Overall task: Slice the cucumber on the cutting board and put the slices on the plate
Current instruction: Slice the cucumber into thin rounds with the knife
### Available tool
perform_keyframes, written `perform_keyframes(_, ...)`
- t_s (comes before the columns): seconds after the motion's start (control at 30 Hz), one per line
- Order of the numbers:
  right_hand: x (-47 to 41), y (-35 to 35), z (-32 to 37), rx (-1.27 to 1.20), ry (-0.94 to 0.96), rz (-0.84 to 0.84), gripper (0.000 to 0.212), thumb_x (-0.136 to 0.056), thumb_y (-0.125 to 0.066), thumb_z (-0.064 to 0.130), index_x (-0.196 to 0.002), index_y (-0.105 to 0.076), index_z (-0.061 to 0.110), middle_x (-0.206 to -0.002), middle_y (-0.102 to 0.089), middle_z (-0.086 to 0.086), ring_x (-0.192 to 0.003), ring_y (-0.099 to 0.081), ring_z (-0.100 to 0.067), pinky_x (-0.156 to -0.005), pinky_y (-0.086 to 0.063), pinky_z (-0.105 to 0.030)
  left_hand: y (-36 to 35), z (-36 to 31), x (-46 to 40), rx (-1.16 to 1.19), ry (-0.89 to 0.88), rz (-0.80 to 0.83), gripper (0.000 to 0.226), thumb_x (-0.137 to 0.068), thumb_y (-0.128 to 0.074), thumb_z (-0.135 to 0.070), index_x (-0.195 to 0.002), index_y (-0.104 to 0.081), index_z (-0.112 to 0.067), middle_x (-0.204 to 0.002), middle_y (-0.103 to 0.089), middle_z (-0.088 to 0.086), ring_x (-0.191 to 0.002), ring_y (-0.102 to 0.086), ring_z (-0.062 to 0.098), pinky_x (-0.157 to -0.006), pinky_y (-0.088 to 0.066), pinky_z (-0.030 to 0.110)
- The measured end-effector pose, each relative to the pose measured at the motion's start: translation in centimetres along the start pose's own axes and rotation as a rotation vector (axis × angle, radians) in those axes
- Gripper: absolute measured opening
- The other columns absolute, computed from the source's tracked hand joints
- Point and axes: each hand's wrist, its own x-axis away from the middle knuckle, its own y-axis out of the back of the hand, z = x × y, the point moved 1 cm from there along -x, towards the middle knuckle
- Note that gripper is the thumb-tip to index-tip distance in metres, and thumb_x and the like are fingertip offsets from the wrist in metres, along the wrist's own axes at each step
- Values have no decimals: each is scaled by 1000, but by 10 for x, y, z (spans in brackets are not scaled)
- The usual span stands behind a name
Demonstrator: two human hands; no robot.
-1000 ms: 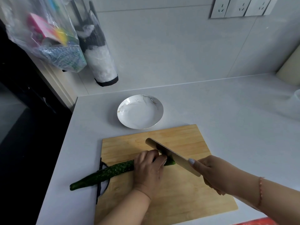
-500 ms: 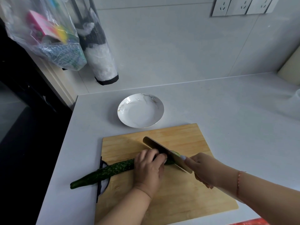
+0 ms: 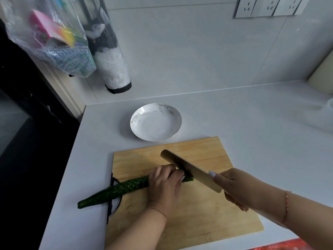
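Slicing step: your left hand [image 3: 164, 186] pins the cucumber [image 3: 115, 190], fingers curled over it. Your right hand [image 3: 237, 188] is closed on the knife [image 3: 191, 170] at its tip. Cut straight down, clear of the knuckles; the plate [image 3: 142, 121] is empty.

Clear plastic bag [image 3: 52, 38] of colourful items hangs by the wall; wall sockets [image 3: 268, 6] above the white counter [image 3: 243, 120]

We see a long, dark green, bumpy cucumber [image 3: 115, 190] lying across the left edge of the pale wooden cutting board [image 3: 207, 210], its left end jutting over the tabletop [image 3: 252, 123], its right end under the broad knife [image 3: 191, 170] blade. Beyond the board stands a white, marbled plate [image 3: 155, 122], holding nothing.
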Motion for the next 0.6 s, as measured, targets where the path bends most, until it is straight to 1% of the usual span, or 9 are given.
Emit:
perform_keyframes(0.13, 9, 2, -3, -6, -7, 1, 63, -92, -33, 59, -89, -58, 2, -39, -45, 5, -31, -42, -13, -48, -42, -23, 1, 0, 0, 6, 0, 0, 10, -85, -56, -27, -89, -65, -27, -87, -60, -5, -82, -48, 19, -72, -38, 32)
perform_keyframes(0.27, 14, 3, -4, -1, -11, 8, 67, -92, -32, 58, -96, -58, -3, -37, -44, 6, -30, -41, -11, -46, -41, -21, 1, -1, 0, 2, 6, 9, 11, -85, -56, -27, -88, -67, -26, -89, -61, -6, -84, -49, 18, -74, -37, 29)
perform_keyframes(0.33, 13, 2, -3, 6, -10, 6, 67, -92, -32, 59, -96, -58, -3, -38, -45, 6, -30, -41, -11, -47, -41, -22, 1, -1, 0, 1, 10, 9, 11, -85, -56, -27, -87, -67, -26, -89, -61, -6, -84, -49, 18, -74, -35, 28)
perform_keyframes(0.4, 11, 2, -2, 10, -13, 6, 65, -93, -32, 59, -90, -58, -1, -40, -45, 6, -30, -41, -11, -47, -41, -22, 1, -1, -1, 4, 10, 7, 11, -86, -56, -28, -87, -67, -26, -89, -61, -6, -83, -49, 18, -75, -33, 28)
perform_keyframes(0.47, 9, 2, -2, 1, -18, 8, 58, -93, -33, 58, -84, -56, 5, -41, -45, 4, -31, -41, -12, -47, -41, -23, 2, -1, 0, 7, 8, 4, 10, -86, -56, -27, -87, -66, -26, -89, -61, -6, -83, -49, 18, -75, -32, 28)
perform_keyframes(0.6, 3, 0, 1, -15, -13, 14, 54, -94, -31, 57, -75, -51, 10, -39, -46, 4, -31, -42, -13, -54, -45, -24, 2, -2, 0, 9, 19, 8, 9, -84, -56, -27, -87, -65, -27, -88, -60, -7, -83, -48, 18, -74, -31, 27)
